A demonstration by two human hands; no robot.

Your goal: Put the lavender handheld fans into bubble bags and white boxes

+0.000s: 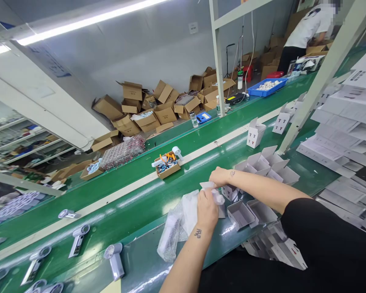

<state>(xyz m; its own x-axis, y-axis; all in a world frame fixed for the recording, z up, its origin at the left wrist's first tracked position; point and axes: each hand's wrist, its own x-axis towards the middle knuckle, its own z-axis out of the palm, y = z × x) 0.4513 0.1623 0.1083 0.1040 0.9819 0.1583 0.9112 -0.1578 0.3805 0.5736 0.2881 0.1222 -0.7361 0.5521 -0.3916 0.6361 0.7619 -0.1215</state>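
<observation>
My left hand [208,209] is closed at the edge of a small white box [221,209], with clear plastic wrap bunched beside it. My right hand [219,177] is closed on the far side of the same box, near its raised flap. What the fingertips pinch is hidden. A bubble-wrapped item [170,236] lies on the green surface left of my left hand. Open white boxes [240,215] stand just right of my hands, with more [262,162] behind my right forearm.
Handheld fans [114,260] lie at the lower left. A small carton [168,171] of parts sits on the pale strip. A metal post [317,89] rises at right, beside stacked flat boxes [347,110]. A person [308,30] bends over the far end.
</observation>
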